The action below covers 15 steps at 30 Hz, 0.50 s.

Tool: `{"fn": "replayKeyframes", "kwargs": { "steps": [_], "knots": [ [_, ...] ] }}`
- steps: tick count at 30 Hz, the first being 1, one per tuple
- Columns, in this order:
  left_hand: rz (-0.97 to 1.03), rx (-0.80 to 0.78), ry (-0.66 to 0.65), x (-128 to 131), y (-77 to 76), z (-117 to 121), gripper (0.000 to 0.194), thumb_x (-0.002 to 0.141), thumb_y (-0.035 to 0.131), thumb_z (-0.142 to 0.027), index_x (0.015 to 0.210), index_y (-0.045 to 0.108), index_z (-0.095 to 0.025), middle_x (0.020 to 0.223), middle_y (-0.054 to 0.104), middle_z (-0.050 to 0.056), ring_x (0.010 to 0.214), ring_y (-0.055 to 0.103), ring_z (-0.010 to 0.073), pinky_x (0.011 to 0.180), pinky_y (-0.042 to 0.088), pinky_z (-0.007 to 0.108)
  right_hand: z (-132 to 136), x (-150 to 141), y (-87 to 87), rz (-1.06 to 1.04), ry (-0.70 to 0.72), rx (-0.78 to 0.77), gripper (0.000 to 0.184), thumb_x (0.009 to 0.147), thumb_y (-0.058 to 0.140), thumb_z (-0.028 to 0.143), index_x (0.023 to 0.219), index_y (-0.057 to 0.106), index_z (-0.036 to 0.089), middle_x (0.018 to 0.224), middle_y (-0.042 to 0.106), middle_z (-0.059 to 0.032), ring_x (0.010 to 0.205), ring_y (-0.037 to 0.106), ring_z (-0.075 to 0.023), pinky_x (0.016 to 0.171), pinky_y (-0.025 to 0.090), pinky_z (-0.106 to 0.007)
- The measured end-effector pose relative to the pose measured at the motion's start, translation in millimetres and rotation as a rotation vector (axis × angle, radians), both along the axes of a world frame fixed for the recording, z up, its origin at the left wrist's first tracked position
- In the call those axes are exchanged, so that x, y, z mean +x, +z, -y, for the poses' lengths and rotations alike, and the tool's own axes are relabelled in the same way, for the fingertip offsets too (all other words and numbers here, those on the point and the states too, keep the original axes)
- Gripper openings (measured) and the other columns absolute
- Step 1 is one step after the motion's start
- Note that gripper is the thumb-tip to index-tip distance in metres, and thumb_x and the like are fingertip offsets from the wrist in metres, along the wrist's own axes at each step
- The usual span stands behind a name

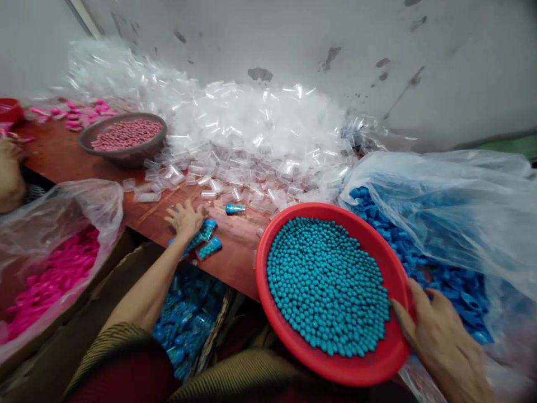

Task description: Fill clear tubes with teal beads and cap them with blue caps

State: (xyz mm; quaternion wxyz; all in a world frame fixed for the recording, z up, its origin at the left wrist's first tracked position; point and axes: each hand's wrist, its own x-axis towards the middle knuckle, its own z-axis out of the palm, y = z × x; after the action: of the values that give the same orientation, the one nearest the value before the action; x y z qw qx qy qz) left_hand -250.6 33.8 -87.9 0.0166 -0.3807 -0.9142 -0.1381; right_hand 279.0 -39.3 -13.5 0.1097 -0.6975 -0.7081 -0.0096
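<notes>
My right hand grips the right rim of a red plastic basin, thumb inside and fingers around the outside. Small round teal balls fill much of the basin, which tilts toward me. On the reddish table my left hand lies with its fingers spread, beside several small clear containers with blue caps and teal balls; part of this group is hidden by the hand and wrist. One more blue-capped container lies apart, to the right of the left hand.
Clear empty tubes are heaped along the wall. A bowl of pink balls stands back left. Pink parts fill a lined box; blue caps lie in a bag at right. Filled containers sit below the table edge. Another person's hand shows at left.
</notes>
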Motion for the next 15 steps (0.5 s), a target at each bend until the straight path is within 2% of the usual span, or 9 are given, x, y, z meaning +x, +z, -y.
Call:
{"fn": "replayKeyframes", "kwargs": {
  "steps": [1, 3, 5, 7, 10, 13, 15],
  "knots": [
    [0.042, -0.037, 0.016, -6, -0.4, 0, 0.058, 0.089, 0.032, -0.049, 0.128, 0.051, -0.010, 0.134, 0.045, 0.025, 0.125, 0.036, 0.0460, 0.093, 0.033, 0.063, -5, -7, 11.8, 0.014, 0.033, 0.026, 0.055, 0.086, 0.041, 0.049, 0.131, 0.048, 0.018, 0.124, 0.053, -0.0200, 0.108, 0.056, -0.0392, 0.083, 0.048, -0.053],
    [0.080, -0.072, -0.007, -12, -1.7, 5, 0.056, 0.088, 0.031, -0.052, 0.120, 0.057, -0.015, 0.132, 0.048, 0.022, 0.120, 0.042, 0.0422, 0.091, 0.037, 0.059, -18, -33, 37.4, 0.032, 0.265, 0.110, 0.050, 0.089, 0.038, 0.046, 0.129, 0.049, 0.018, 0.121, 0.056, -0.0169, 0.109, 0.056, -0.0351, 0.087, 0.048, -0.049],
    [0.084, -0.084, -0.045, -11, -1.7, 13, 0.055, 0.087, 0.031, -0.054, 0.119, 0.059, -0.018, 0.132, 0.049, 0.018, 0.120, 0.043, 0.0394, 0.093, 0.037, 0.059, -37, -79, 59.6, -0.023, 0.543, 0.163, 0.040, 0.092, 0.038, 0.039, 0.124, 0.053, 0.020, 0.116, 0.061, -0.0120, 0.105, 0.059, -0.0271, 0.090, 0.048, -0.041],
    [0.086, -0.098, -0.073, -5, 0.0, 21, 0.057, 0.087, 0.029, -0.055, 0.124, 0.055, -0.019, 0.132, 0.050, 0.018, 0.122, 0.041, 0.0389, 0.094, 0.035, 0.061, -60, -142, 70.9, -0.021, 0.788, 0.085, 0.033, 0.092, 0.039, 0.031, 0.118, 0.056, 0.019, 0.114, 0.062, -0.0123, 0.102, 0.060, -0.0245, 0.088, 0.049, -0.037],
    [0.085, -0.120, -0.121, 8, 2.3, 28, 0.061, 0.086, 0.032, -0.056, 0.131, 0.048, -0.018, 0.134, 0.048, 0.018, 0.126, 0.036, 0.0408, 0.095, 0.033, 0.063, -99, -245, 61.2, 0.006, 1.044, -0.182, 0.031, 0.091, 0.041, 0.022, 0.117, 0.057, 0.018, 0.110, 0.062, -0.0118, 0.095, 0.062, -0.0220, 0.079, 0.050, -0.033],
    [0.048, -0.153, -0.181, 16, 0.8, 31, 0.063, 0.085, 0.035, -0.057, 0.134, 0.045, -0.020, 0.140, 0.042, 0.017, 0.130, 0.029, 0.0432, 0.096, 0.031, 0.064, -134, -326, 32.8, -0.011, 1.008, -0.473, 0.031, 0.084, 0.052, 0.013, 0.114, 0.058, 0.015, 0.112, 0.061, -0.0127, 0.098, 0.061, -0.0225, 0.080, 0.049, -0.033],
    [0.019, -0.194, -0.231, 17, -1.0, 30, 0.063, 0.085, 0.036, -0.057, 0.135, 0.044, -0.020, 0.143, 0.038, 0.017, 0.132, 0.026, 0.0444, 0.097, 0.030, 0.064, -150, -359, 14.9, -0.012, 0.963, -0.559, 0.022, 0.084, 0.055, 0.012, 0.104, 0.062, 0.010, 0.106, 0.063, -0.0121, 0.094, 0.061, -0.0218, 0.079, 0.049, -0.033]
  ]
}}
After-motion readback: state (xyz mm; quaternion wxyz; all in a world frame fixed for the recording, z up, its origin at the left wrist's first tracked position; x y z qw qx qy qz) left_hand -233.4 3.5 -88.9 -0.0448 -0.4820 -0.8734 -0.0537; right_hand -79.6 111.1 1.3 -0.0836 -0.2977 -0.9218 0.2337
